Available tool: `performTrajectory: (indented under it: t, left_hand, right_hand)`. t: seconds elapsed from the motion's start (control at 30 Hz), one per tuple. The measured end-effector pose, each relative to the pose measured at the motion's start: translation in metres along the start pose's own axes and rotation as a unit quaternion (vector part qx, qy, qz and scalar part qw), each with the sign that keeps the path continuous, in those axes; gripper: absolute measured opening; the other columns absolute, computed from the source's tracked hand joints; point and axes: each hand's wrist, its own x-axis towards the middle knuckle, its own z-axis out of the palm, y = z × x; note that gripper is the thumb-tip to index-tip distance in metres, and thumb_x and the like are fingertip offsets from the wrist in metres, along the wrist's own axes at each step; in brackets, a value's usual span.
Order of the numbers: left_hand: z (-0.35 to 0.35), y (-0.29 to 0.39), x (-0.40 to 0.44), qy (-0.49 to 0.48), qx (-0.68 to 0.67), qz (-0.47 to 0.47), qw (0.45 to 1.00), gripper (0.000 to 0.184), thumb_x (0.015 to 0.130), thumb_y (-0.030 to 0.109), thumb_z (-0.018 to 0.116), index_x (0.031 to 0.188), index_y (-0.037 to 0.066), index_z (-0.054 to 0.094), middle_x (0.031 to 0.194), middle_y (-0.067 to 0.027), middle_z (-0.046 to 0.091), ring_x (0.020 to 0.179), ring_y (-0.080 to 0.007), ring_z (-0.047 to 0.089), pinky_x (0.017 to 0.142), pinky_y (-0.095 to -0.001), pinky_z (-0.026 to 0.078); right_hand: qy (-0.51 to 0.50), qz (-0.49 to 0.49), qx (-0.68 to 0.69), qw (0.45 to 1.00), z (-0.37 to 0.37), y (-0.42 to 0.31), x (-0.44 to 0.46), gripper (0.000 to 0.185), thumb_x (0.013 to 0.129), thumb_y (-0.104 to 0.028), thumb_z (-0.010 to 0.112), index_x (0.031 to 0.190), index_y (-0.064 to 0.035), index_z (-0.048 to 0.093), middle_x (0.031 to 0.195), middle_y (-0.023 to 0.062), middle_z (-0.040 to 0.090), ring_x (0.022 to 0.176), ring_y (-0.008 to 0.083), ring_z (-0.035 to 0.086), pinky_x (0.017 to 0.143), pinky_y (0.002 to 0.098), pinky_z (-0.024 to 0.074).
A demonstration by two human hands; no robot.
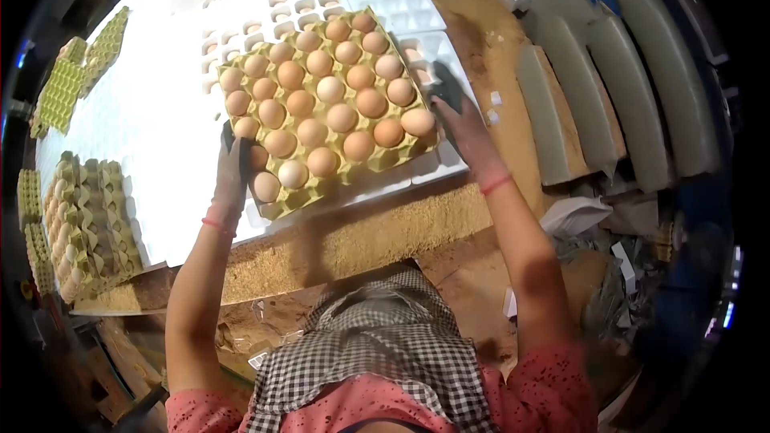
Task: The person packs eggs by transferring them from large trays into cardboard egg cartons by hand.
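Note:
A yellow-green egg tray (277, 209) full of brown and pale eggs (342, 118) is in front of me, slightly turned. Around its left side my left hand (233, 162), in a dark glove, is closed at the near corner. My right hand (459, 116), also gloved, grips the opposite edge, thumb by an egg and fingers along the outside. Part of the fingers on both sides is hidden by the tray. Beneath and behind it lie white moulded trays (383, 2) with egg-sized hollows, some holding eggs.
Stacked egg trays with eggs (103, 220) stand at the left edge of the white surface. More yellow-green trays (60, 96) sit farther back. Long grey slabs (642, 104) lean in a row at right, with crumpled plastic (601, 273) below. Sawdust-like material (361, 228) covers the table's front edge.

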Motion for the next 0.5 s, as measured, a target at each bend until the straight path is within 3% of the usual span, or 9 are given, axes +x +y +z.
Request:
performTrajectory:
  t: [0.07, 0.1, 0.17, 0.2, 0.23, 0.27, 0.37, 0.47, 0.5]
  left_hand:
    - [-0.006, -0.013, 0.007, 0.002, -0.012, -0.015, 1.0, 0.049, 0.103, 0.03, 0.042, 0.144, 0.003, 0.036, 0.126, -0.0075, 0.053, 0.11, -0.0164, 0.053, 0.093, -0.0297, 0.047]
    - [-0.006, -0.015, 0.007, 0.005, -0.019, -0.013, 1.0, 0.049, 0.103, 0.03, 0.043, 0.144, 0.003, 0.036, 0.124, -0.0072, 0.053, 0.109, -0.0159, 0.053, 0.092, -0.0296, 0.047]
    - [-0.011, -0.022, 0.01, -0.01, -0.003, -0.005, 1.0, 0.051, 0.102, 0.031, 0.045, 0.143, 0.001, 0.036, 0.121, -0.0067, 0.054, 0.106, -0.0149, 0.054, 0.09, -0.0284, 0.047]
    - [-0.005, -0.015, 0.006, -0.005, -0.023, 0.018, 1.0, 0.051, 0.102, 0.032, 0.046, 0.142, 0.002, 0.038, 0.121, -0.0064, 0.055, 0.105, -0.0145, 0.054, 0.09, -0.0277, 0.047]
    - [0.003, -0.007, 0.002, 0.0, -0.042, 0.042, 0.998, 0.051, 0.101, 0.033, 0.048, 0.141, 0.002, 0.039, 0.12, -0.0061, 0.055, 0.105, -0.0141, 0.055, 0.09, -0.0271, 0.047]
    - [-0.009, -0.01, 0.005, -0.015, -0.009, -0.02, 1.0, 0.052, 0.099, 0.035, 0.051, 0.139, 0.002, 0.041, 0.121, -0.0061, 0.056, 0.107, -0.0143, 0.055, 0.091, -0.0274, 0.047]
    - [0.004, 0.012, -0.015, -0.027, 0.017, 0.065, 0.997, 0.057, 0.098, 0.038, 0.054, 0.139, 0.001, 0.041, 0.122, -0.0074, 0.055, 0.111, -0.0156, 0.052, 0.096, -0.0299, 0.044]
    - [-0.017, -0.005, -0.053, 0.08, 0.022, 0.03, 0.996, 0.075, 0.096, 0.043, 0.058, 0.151, 0.002, 0.027, 0.138, -0.014, 0.046, 0.121, -0.023, 0.05, 0.103, -0.0351, 0.041]
    - [-0.025, -0.005, -0.077, 0.092, 0.031, 0.033, 0.995, 0.077, 0.096, 0.044, 0.058, 0.152, 0.004, 0.026, 0.142, -0.0147, 0.043, 0.123, -0.0246, 0.049, 0.104, -0.0363, 0.041]
  right_hand:
    - [0.176, -0.142, -0.281, 0.933, -0.001, -0.008, -0.051, 0.051, 0.085, -0.02, 0.072, 0.13, -0.0044, 0.052, 0.125, 0.0165, 0.056, 0.115, 0.0341, 0.054, 0.1, 0.0412, 0.0431]
    - [0.12, -0.136, -0.33, 0.926, 0.005, -0.004, -0.085, 0.044, 0.086, -0.019, 0.07, 0.126, -0.0073, 0.056, 0.118, 0.0157, 0.057, 0.108, 0.0344, 0.055, 0.098, 0.0439, 0.0437]
    - [-0.029, -0.304, -0.509, 0.804, 0.015, 0.005, -0.145, 0.027, 0.087, -0.017, 0.063, 0.114, -0.0163, 0.063, 0.109, 0.0132, 0.057, 0.098, 0.0308, 0.054, 0.1, 0.0491, 0.0423]
    - [-0.198, -0.257, -0.552, 0.768, 0.027, 0.006, -0.167, 0.021, 0.088, -0.018, 0.058, 0.108, -0.0197, 0.063, 0.115, 0.0133, 0.055, 0.112, 0.0308, 0.053, 0.109, 0.0499, 0.0378]
    - [-0.221, -0.238, -0.519, 0.79, 0.041, 0.067, -0.203, 0.023, 0.091, -0.023, 0.057, 0.114, -0.0253, 0.061, 0.124, 0.0066, 0.055, 0.121, 0.0282, 0.051, 0.113, 0.0518, 0.0325]
    - [-0.265, -0.246, -0.519, 0.775, 0.05, 0.089, -0.211, 0.024, 0.093, -0.024, 0.055, 0.116, -0.0285, 0.062, 0.129, 0.0029, 0.055, 0.127, 0.0266, 0.048, 0.116, 0.0518, 0.0276]
    - [-0.373, -0.284, -0.546, 0.695, 0.069, 0.114, -0.206, 0.025, 0.095, -0.025, 0.051, 0.114, -0.0326, 0.065, 0.139, -0.0018, 0.054, 0.138, 0.0242, 0.042, 0.121, 0.05, 0.0184]
    - [-0.347, -0.284, -0.449, 0.773, 0.043, 0.163, -0.188, 0.026, 0.092, -0.024, 0.054, 0.114, -0.0297, 0.066, 0.133, -0.0008, 0.058, 0.132, 0.0234, 0.046, 0.121, 0.047, 0.0221]
    - [-0.321, -0.281, -0.597, 0.68, 0.016, 0.161, -0.181, 0.027, 0.091, -0.022, 0.055, 0.116, -0.0257, 0.066, 0.127, 0.0002, 0.058, 0.127, 0.0239, 0.049, 0.118, 0.0464, 0.0262]
